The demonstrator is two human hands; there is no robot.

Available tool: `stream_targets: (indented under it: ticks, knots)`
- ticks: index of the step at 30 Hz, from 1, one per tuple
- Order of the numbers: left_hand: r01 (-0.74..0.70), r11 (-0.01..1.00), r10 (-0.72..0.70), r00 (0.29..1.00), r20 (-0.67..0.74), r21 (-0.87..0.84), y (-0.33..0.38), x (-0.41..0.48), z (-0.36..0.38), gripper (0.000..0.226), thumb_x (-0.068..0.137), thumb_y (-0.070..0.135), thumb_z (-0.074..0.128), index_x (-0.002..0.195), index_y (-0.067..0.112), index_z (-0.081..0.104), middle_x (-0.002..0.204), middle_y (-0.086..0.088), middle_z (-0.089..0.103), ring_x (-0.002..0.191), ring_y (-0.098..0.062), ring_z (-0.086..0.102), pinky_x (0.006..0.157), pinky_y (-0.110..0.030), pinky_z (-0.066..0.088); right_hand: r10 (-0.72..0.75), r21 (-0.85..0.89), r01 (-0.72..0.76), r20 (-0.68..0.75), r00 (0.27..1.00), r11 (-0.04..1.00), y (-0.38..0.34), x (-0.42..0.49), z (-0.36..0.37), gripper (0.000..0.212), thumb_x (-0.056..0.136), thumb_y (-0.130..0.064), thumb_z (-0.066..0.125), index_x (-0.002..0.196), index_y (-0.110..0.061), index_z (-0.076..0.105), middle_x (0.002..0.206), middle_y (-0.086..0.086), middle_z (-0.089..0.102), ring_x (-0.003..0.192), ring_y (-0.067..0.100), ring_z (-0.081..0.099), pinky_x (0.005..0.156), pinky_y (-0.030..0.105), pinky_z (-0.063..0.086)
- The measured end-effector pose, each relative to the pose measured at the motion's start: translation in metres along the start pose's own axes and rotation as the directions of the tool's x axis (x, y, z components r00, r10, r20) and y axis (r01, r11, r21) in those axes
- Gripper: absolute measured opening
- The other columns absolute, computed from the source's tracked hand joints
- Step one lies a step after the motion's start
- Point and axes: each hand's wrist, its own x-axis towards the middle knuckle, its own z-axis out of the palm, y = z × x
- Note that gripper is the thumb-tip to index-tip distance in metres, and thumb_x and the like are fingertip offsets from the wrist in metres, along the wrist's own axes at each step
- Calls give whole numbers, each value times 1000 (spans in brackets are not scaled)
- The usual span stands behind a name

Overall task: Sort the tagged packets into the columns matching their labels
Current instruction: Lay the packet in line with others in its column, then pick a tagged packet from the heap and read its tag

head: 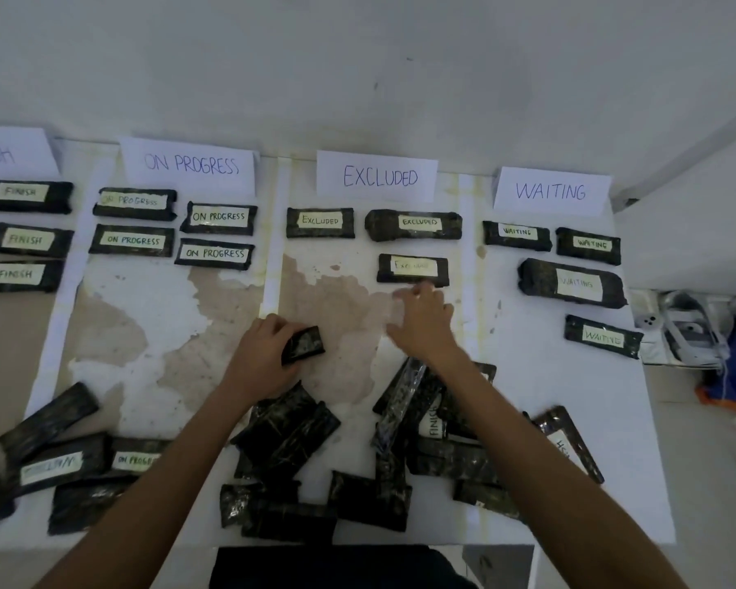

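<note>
Head view: signs [377,176] read EXCLUDED, WAITING.

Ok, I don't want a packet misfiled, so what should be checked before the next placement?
1. Left hand grips a packet: ok.
2. Its label readable: not ok, none shows.
3. Third EXCLUDED packet lies under the EXCLUDED sign: ok.
4. Right hand clear of that packet: cannot tell, motion blur.
5. Bare table space left of it: ok.
</note>
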Motion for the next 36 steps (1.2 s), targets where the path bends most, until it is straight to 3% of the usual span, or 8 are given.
stream_targets:
  ticks: [4, 6, 9, 12, 20, 25, 30, 36]
  knots:
    - [48, 999, -48, 998, 51, -4, 4, -2, -6, 51, 73, 19, 70, 122, 13, 56, 108, -12, 54, 94, -29, 50, 78, -38, 47, -59, 24, 56, 110, 992, 998, -13, -38, 30, 48, 85, -34, 58, 130, -21, 48, 129, 9, 38, 118, 30, 35, 98, 41, 27]
    - [155, 970, -144, 987, 71, -185, 13, -1, -16, 37, 80, 19, 65, 117, 14, 59, 100, -9, 55, 86, -22, 52, 72, -30, 43, -96, -6, 97, 75, 993, 995, -15, -48, 36, 47, 86, -33, 57, 130, -21, 48, 130, 8, 39, 118, 30, 34, 99, 42, 27]
    - [359, 749, -305, 933, 191, -557, 31, 0, -38, 19, 90, 14, 50, 102, 14, 64, 84, -10, 60, 64, -17, 51, 58, -27, 37, -174, 62, 175, -26, 984, 983, -18, -54, 28, 47, 86, -29, 57, 132, -22, 47, 129, 5, 42, 117, 27, 35, 97, 40, 27]
    - [443, 512, -320, 894, 315, -736, 42, -5, -51, 24, 92, 9, 44, 92, 19, 65, 76, -8, 62, 61, -20, 54, 56, -29, 41, -256, 245, 262, -54, 965, 934, -25, -57, 15, 48, 86, -24, 60, 132, -20, 47, 125, 4, 44, 112, 23, 42, 96, 37, 38]
    - [449, 293, -369, 867, 333, -844, 54, -15, -49, 26, 90, 3, 40, 94, 12, 64, 76, -9, 61, 68, -23, 57, 55, -28, 46, -257, 474, 248, -48, 965, 845, -50, -66, 4, 54, 86, -24, 64, 135, -21, 42, 124, 0, 46, 88, 16, 55, 76, 25, 48]
    - [377, -37, -468, 811, 349, -925, 63, -22, -32, 23, 89, 0, 51, 112, 0, 54, 103, -18, 64, 90, -28, 65, 65, -36, 58, -194, 538, 200, -69, 979, 819, -67, -78, 14, 58, 81, -31, 69, 131, -16, 45, 118, 2, 47, 92, 12, 52, 78, 24, 49]
    - [345, -130, -459, 810, 365, -930, 75, -32, -25, 23, 89, -1, 53, 112, 2, 53, 101, -15, 64, 86, -24, 65, 71, -38, 54, -282, 375, 315, -142, 949, 872, -72, -80, 27, 55, 76, -28, 70, 125, -13, 51, 113, 5, 49, 97, 20, 52, 82, 33, 50]
    - [268, -128, -496, 817, 296, -955, 52, -42, -39, 29, 90, 2, 52, 119, 3, 50, 111, -17, 63, 92, -24, 65, 80, -34, 55, -388, 288, 421, -168, 906, 860, -96, -64, 33, 48, 77, -23, 67, 122, -9, 55, 109, 9, 53, 91, 24, 50, 80, 37, 48]
